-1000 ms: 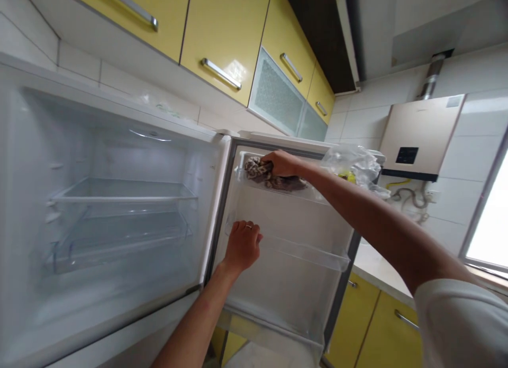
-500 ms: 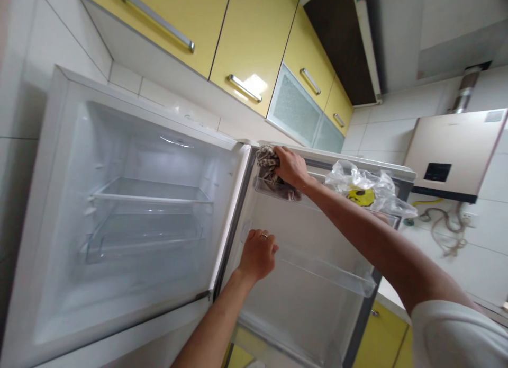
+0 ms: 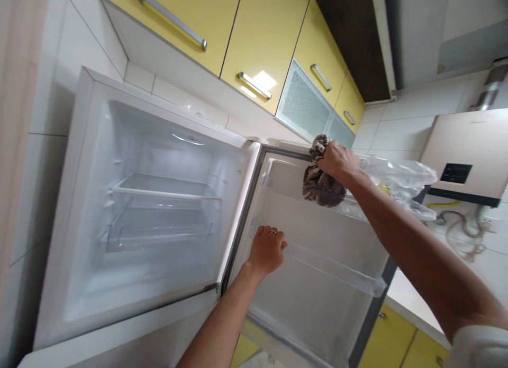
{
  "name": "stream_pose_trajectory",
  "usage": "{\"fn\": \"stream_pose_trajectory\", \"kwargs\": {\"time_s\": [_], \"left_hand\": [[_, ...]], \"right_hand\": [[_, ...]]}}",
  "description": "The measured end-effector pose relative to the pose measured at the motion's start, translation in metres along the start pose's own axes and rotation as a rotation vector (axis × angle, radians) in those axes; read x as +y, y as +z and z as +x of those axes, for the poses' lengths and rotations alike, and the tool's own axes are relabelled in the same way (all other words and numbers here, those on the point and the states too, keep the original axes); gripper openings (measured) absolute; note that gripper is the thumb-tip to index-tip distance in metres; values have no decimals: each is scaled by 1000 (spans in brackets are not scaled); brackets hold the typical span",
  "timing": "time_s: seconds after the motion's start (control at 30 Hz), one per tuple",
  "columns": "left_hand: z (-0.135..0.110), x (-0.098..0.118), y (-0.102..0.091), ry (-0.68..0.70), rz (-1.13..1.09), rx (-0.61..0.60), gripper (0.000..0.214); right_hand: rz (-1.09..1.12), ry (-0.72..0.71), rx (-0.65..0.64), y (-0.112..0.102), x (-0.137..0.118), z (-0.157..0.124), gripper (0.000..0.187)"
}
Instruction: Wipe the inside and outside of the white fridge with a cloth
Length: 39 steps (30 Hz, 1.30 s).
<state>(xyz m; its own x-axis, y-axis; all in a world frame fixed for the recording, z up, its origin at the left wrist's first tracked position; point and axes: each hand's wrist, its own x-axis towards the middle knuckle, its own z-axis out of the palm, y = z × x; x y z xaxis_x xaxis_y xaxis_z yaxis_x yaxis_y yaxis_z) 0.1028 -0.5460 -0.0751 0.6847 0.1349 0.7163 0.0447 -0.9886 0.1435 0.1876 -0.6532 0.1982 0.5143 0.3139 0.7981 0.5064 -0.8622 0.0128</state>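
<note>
My right hand (image 3: 340, 160) is closed around a bunched brown patterned cloth (image 3: 323, 185), at the upper shelf (image 3: 283, 180) of the open fridge door. Part of the cloth hangs down inside that clear shelf, and part sticks up above its rim. My left hand (image 3: 268, 250), with a ring on one finger, is curled at the left end of the lower door shelf (image 3: 337, 270); its fingertips are hidden behind the knuckles. A crumpled clear plastic bag (image 3: 400, 174) with a yellow patch lies just beyond my right wrist, partly covered by my forearm.
The lit fridge compartment (image 3: 91, 198) stands open on the left, with a glass shelf (image 3: 166, 187) and a clear drawer (image 3: 159, 235). Yellow wall cabinets (image 3: 262, 39) hang above. A water heater (image 3: 472, 156) with hoses is on the right wall.
My right hand has moved the cloth rightward along the upper door shelf, toward the plastic bag, which has shifted right. My left hand keeps its place against the door. The view has turned slightly left.
</note>
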Motion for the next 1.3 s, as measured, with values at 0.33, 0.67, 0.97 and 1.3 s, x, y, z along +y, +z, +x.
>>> {"fn": "stream_pose_trajectory", "kwargs": {"time_s": [0.33,0.67,0.97,1.3], "left_hand": [[-3,-2,-4,4,6,-3,24],[-5,0,-8,-5,24,-3,26],[-2,2,-4,-5,51,4,24],[-3,-3,7,0,21,71,21]], "right_hand": [[160,-107,375,-13,-1,-41,37],[364,-519,784,-46,-58,-53,49],[23,-788,268,9,-160,-54,36],[-109,-846,-179,63,-198,-90,36]]}}
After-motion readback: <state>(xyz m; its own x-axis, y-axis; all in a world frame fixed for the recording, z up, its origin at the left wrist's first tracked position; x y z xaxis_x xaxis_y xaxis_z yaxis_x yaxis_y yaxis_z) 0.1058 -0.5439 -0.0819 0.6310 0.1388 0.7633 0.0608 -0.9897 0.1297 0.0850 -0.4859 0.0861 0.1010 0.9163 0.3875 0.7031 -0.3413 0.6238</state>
